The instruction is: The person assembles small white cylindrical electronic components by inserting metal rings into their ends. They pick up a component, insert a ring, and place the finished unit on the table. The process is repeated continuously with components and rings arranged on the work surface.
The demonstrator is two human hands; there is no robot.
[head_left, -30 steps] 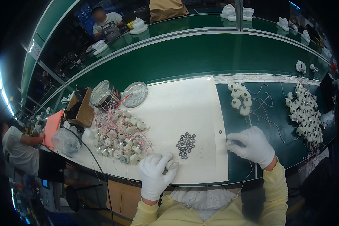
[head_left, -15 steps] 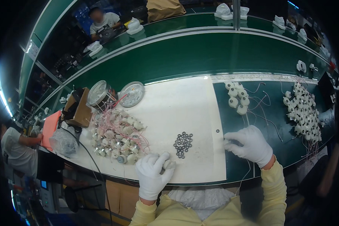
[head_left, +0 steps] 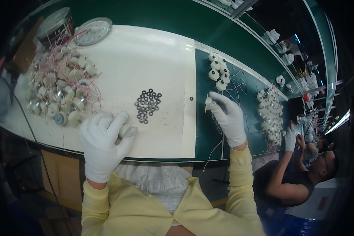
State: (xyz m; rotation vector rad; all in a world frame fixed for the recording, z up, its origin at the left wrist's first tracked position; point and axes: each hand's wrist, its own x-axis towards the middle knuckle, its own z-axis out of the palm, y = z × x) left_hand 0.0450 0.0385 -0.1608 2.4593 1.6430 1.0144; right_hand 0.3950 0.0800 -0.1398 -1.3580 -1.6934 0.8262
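Observation:
My right hand [head_left: 231,124], in a white glove, pinches a small white motor [head_left: 207,103] between thumb and fingertips over the green mat. Thin pale wires hang below this hand. My left hand [head_left: 100,143], also gloved, is at the near edge of the white sheet [head_left: 165,59]. Its fingers curl toward the thumb; whatever is between them is hidden. Several small dark rings [head_left: 147,103] lie bunched beyond and right of my left hand. One single ring [head_left: 191,98] sits apart near the sheet's right edge. A heap of white wired motors [head_left: 63,82] rests beyond my left hand.
Beyond my right hand stands a small group of white motors [head_left: 219,74] with dark tops; a larger cluster [head_left: 270,116] is farther right. A tin [head_left: 57,27] and a round clear lid [head_left: 93,31] stand far left. At right, another person [head_left: 289,181] sits close by.
The view has swung to the right, so the bench appears shifted left and the person at right shows. My right hand has turned, and the motor in it shows plainly now.

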